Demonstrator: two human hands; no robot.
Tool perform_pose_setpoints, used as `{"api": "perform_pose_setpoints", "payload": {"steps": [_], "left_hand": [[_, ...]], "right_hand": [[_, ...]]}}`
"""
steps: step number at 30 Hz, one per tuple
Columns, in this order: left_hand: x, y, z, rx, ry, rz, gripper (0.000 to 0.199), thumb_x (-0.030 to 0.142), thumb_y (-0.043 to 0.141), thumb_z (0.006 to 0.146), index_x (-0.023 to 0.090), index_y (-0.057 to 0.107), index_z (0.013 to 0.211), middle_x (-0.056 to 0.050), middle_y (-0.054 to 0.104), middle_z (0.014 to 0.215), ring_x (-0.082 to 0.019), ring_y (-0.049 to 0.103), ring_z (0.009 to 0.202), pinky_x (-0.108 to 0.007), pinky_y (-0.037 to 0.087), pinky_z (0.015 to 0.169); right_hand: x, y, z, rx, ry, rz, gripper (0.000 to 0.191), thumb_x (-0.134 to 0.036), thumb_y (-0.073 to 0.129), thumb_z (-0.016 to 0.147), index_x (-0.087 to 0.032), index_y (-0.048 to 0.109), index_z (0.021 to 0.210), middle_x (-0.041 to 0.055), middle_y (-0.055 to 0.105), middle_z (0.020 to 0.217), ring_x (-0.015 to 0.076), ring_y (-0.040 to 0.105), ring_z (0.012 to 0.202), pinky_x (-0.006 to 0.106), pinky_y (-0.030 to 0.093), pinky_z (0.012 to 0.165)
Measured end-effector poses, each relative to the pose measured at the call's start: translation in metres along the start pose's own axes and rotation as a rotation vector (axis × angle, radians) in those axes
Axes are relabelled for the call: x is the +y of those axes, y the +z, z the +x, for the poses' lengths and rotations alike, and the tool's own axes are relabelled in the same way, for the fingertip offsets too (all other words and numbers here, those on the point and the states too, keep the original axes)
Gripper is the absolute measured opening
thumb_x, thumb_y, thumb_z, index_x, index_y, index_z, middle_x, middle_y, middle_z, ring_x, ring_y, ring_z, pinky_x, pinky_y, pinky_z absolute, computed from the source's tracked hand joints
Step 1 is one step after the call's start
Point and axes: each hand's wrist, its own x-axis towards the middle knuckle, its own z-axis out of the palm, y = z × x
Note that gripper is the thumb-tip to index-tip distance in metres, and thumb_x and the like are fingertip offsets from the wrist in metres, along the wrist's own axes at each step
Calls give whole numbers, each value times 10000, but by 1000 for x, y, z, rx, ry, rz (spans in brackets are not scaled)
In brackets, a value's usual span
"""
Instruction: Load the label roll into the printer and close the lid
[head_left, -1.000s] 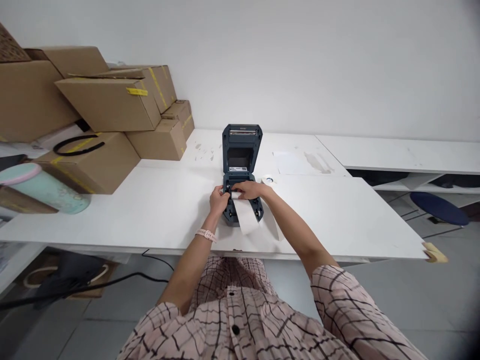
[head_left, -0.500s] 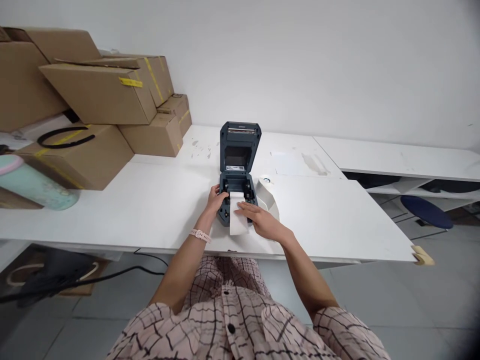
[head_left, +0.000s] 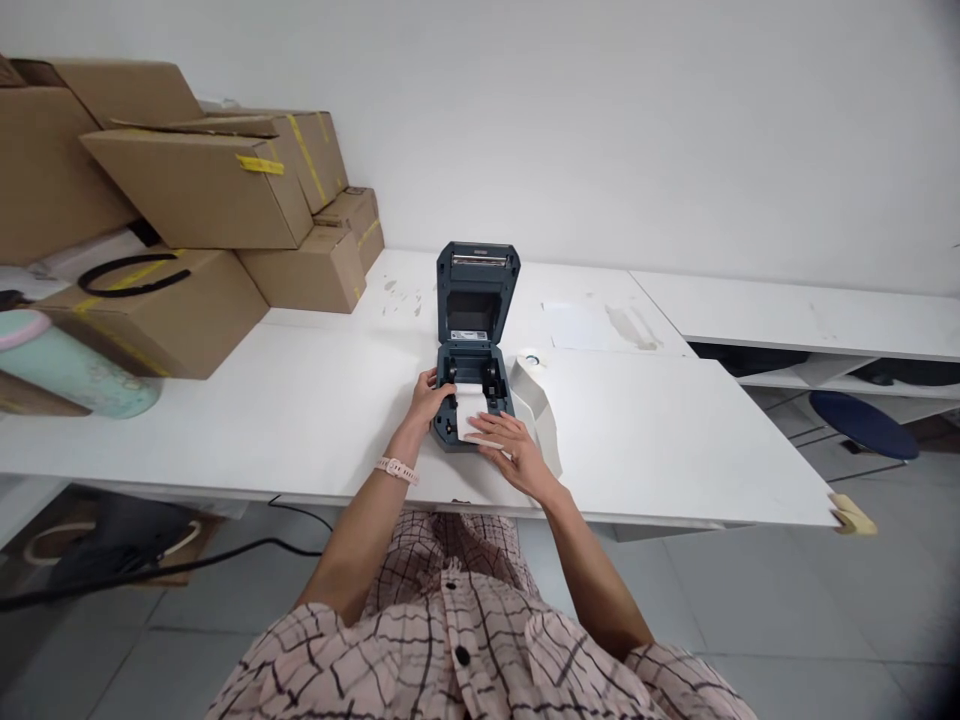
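A dark grey label printer (head_left: 444, 440) stands on the white table with its lid (head_left: 475, 280) raised. From its bay a strip of white label paper (head_left: 469, 408) runs toward me. My left hand (head_left: 429, 398) grips the printer's left side, thumb over the inner edge and fingers outside. Over the front of the printer, my right hand (head_left: 511, 448) has the paper's near end between its fingers and thumb. Part of that end is hidden under the fingers. Beside the printer's right side lies a loose curl of white strip (head_left: 536, 405).
Cardboard boxes (head_left: 202, 190) are piled at the left, with a black ring-shaped band (head_left: 135, 290) on one. A mint-green bottle (head_left: 82, 365) lies near them. A small white roll (head_left: 531, 362) sits behind the curled strip. A blue stool (head_left: 862, 422) stands at the right, beyond the table (head_left: 660, 440).
My right hand has shifted slightly left and down, its fingers now around the paper's end. The paper no longer hangs past the printer's front. My left hand stays on the printer's side.
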Motion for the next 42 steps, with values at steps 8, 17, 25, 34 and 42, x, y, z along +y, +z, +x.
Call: {"api": "perform_pose_setpoints", "payload": {"steps": [8,17,25,34,42], "left_hand": [[1,0,-1,18,-11,4,620,238,765,644,183,519,1211,-130,613,1207,-195,650,898,-304,515,725],[1,2,0,24,4,-17,624,232,766,629,181,529,1205,-124,623,1195,-197,652,905,-294,524,711],[3,3,0,27,-4,-19,636,226,759,623,176,524,1212,-114,626,1172,-181,649,869,-297,516,727],[2,8,-42,156,205,278,867,347,846,632,226,447,1392,-145,386,1542,-332,304,1460,-406,330,1138],[-32,2,-109,30,56,109,1101,367,864,639,297,234,1540,-142,439,1514,-319,451,1375,-434,464,1053]], "right_hand": [[5,-6,0,-9,-15,71,273,-286,571,972,-343,687,1212,11,623,1390,242,522,1358,538,369,1138],[5,21,-4,152,-15,-81,479,-131,576,850,-289,618,1300,38,655,1352,232,559,1314,485,368,1123],[4,17,-2,138,26,-70,453,-156,561,839,-305,645,1259,33,663,1340,249,567,1302,500,373,1115],[-6,-6,-5,-55,20,-58,548,-150,565,864,-271,548,1398,65,545,1472,291,468,1393,582,338,1150],[21,-141,117,151,19,164,626,-581,511,952,-360,354,1516,-11,353,1606,280,326,1481,535,269,1213]]}}
